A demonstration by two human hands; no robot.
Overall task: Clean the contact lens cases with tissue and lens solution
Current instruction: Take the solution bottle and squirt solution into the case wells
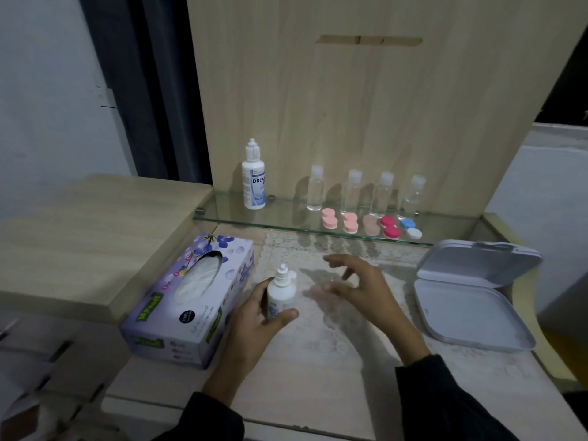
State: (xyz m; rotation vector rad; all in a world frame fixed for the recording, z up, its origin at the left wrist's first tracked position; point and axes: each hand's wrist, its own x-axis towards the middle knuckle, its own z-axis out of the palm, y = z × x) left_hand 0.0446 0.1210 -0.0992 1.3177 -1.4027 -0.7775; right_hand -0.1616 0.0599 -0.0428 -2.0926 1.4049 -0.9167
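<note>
My left hand (254, 316) grips a small white solution bottle (280, 292) upright on the lace mat, thumb across its front. My right hand (359, 288) hovers just right of it with fingers spread and loosely bent; it is blurred, and a faint pink shape by its fingers (318, 291) cannot be made out. A purple tissue box (187, 300) lies to the left. On the glass shelf (254, 222) stand a larger white solution bottle (253, 176) and a row of lens cases: pale pink (329, 218), pink (350, 222), beige (371, 225), red (390, 226), blue-and-white (410, 229).
Several small clear bottles (366, 192) stand behind the cases on the shelf. An open grey hinged case (471, 300) lies at the right of the table. A raised wooden counter (79, 237) flanks the left; a wooden panel (366, 106) backs the shelf.
</note>
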